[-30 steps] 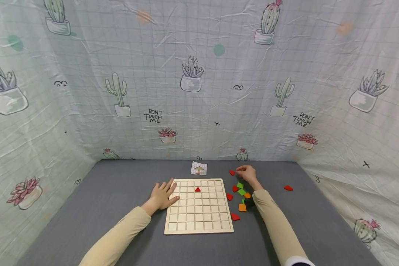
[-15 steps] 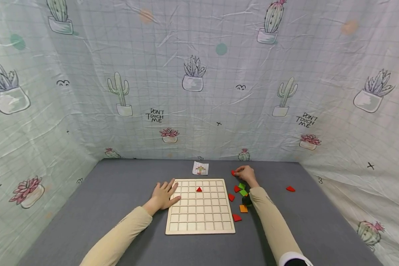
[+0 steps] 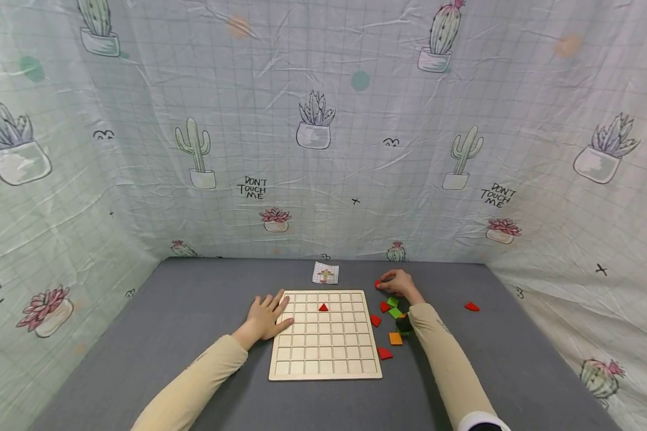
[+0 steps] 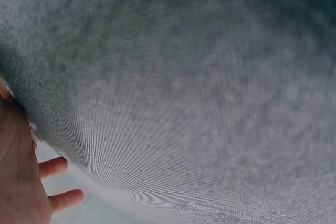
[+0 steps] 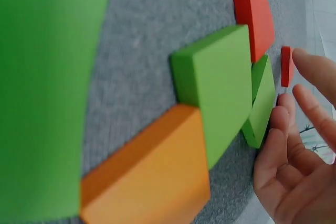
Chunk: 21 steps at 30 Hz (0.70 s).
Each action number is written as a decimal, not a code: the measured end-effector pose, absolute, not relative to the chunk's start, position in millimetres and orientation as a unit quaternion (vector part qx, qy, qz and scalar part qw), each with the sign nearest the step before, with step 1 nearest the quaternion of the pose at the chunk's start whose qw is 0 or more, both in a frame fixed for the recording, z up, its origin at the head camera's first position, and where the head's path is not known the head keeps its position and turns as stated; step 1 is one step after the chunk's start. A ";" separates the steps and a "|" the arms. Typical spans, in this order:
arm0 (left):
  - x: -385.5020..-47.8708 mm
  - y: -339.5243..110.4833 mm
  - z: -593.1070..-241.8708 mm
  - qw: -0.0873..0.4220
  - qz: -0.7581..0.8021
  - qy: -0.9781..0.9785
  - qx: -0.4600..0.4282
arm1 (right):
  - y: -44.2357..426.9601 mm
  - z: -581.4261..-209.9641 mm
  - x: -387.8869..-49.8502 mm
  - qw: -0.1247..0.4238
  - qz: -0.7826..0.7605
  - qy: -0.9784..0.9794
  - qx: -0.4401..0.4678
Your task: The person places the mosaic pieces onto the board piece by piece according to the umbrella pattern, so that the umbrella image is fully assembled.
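Observation:
My left hand (image 3: 263, 318) lies with spread fingers on the left edge of the pale wooden grid board (image 3: 323, 359). A red triangle piece (image 3: 323, 307) sits in one of the board's upper cells. Beyond the board's far right corner, my right hand (image 3: 401, 284) pinches a red piece (image 3: 378, 285) between thumb and finger. That red piece (image 5: 286, 66) shows at the fingertips in the right wrist view, its full shape partly hidden. In the left wrist view, the left hand (image 4: 21, 177) shows only at the lower left, beside grey cloth.
Right of the board lie green pieces (image 3: 395, 312), an orange square (image 3: 395, 339) and red curved-edge pieces (image 3: 384, 354), partly hidden by the right wrist. Another red piece (image 3: 471, 306) lies farther right. A small picture card (image 3: 325, 273) lies behind the board. Printed curtains surround the grey table.
My right hand has reached the red piece and taken it between its fingers, shifting it slightly toward me. The left hand stays on the board's edge.

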<state>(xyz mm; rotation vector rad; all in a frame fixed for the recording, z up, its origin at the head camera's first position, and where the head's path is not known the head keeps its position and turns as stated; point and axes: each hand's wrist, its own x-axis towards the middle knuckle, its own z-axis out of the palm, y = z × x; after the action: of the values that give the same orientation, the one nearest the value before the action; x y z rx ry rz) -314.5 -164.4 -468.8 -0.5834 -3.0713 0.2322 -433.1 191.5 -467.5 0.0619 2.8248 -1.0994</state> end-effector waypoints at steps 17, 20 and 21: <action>-312.8 -163.0 -467.8 0.007 0.082 -0.980 -0.183 | 184.1 -463.2 -424.2 0.037 -0.316 0.948 0.010; -313.6 -162.7 -468.5 0.007 0.084 -0.980 -0.182 | 184.2 -462.7 -423.7 0.035 -0.312 0.949 0.012; -316.1 -163.9 -472.3 0.010 0.088 -0.979 -0.182 | 184.3 -462.7 -423.9 0.035 -0.311 0.950 0.012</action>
<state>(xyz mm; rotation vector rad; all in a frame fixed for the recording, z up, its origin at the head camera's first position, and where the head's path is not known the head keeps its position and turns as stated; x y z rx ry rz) -316.1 -163.9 -472.3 -0.5692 -3.0571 0.2742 -423.9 184.3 -462.7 0.0370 2.9187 -0.9541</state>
